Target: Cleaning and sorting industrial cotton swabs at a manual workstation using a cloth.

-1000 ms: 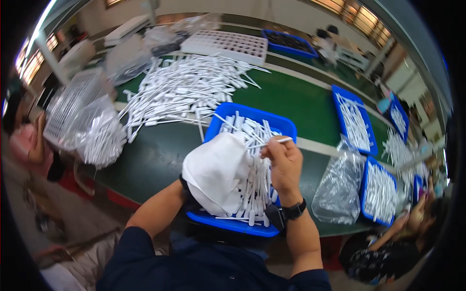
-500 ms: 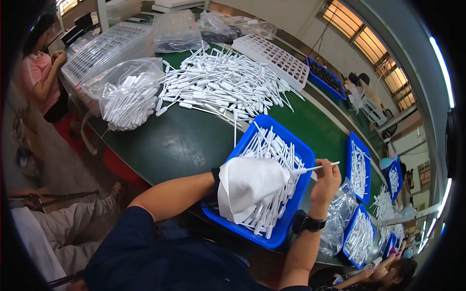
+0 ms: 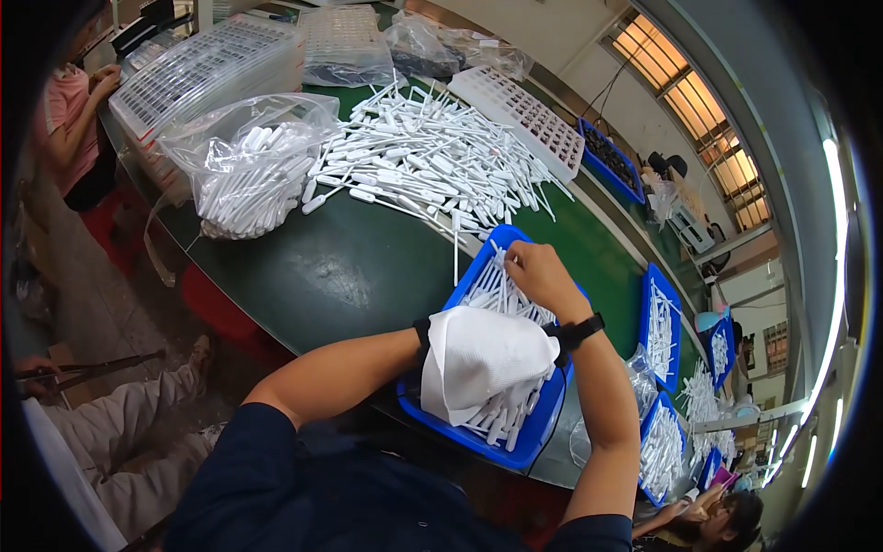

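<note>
A blue plastic bin full of white plastic droppers stands in front of me at the table's near edge. My left hand is hidden under a white cloth draped over the bin's near part; only the forearm and a black wristband show, so its fingers cannot be seen. My right hand reaches over the bin's far end, its wrist just beyond the cloth. Thumb and fingers are pinched together among the droppers there, seemingly on one dropper, which the hand mostly covers.
A large heap of loose droppers lies beyond the bin, with a clear bag of droppers to its left. Stacked clear trays and a white perforated rack stand farther back. More blue bins line the right. Other people sit at both sides.
My right hand has moved from the bin's right side, where it held a dropper's stem drawn from the cloth, to the far end of the bin. The left stays under the cloth.
</note>
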Demonstrator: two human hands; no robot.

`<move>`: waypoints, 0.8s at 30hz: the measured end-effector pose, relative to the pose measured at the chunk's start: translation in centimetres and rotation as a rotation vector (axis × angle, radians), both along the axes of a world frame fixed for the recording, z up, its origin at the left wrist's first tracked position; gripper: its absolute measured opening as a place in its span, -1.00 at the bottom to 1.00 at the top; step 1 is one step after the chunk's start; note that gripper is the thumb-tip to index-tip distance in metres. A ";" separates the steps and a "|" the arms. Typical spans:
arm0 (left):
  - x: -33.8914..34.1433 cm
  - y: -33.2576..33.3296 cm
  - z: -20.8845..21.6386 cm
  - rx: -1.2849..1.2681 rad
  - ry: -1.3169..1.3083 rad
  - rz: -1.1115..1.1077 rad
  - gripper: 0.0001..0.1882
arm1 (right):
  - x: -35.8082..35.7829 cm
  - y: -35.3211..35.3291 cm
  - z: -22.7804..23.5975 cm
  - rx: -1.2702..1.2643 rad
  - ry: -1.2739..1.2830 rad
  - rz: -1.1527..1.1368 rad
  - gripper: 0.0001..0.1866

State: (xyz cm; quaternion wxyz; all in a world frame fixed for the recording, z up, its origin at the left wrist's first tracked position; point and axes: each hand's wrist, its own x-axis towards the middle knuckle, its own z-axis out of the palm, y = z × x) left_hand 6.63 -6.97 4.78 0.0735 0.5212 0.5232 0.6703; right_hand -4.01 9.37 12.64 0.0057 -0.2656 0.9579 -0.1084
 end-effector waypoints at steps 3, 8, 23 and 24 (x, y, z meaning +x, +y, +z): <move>-1.0 1.0 -0.3 0.091 -0.335 -0.289 -0.73 | -1.1 -0.3 0.5 0.082 -0.008 0.018 -0.82; -1.4 -0.7 4.0 -0.151 -0.151 -0.119 -0.63 | -3.9 -4.5 1.1 -0.013 0.019 0.090 -0.78; 1.2 0.9 1.7 0.364 0.012 0.551 -0.83 | -5.6 -6.0 2.2 -0.631 -0.219 -0.126 -0.66; 1.4 -0.8 4.0 0.210 0.067 0.612 -0.81 | -4.3 -4.9 3.1 -0.771 -0.197 -0.132 -0.73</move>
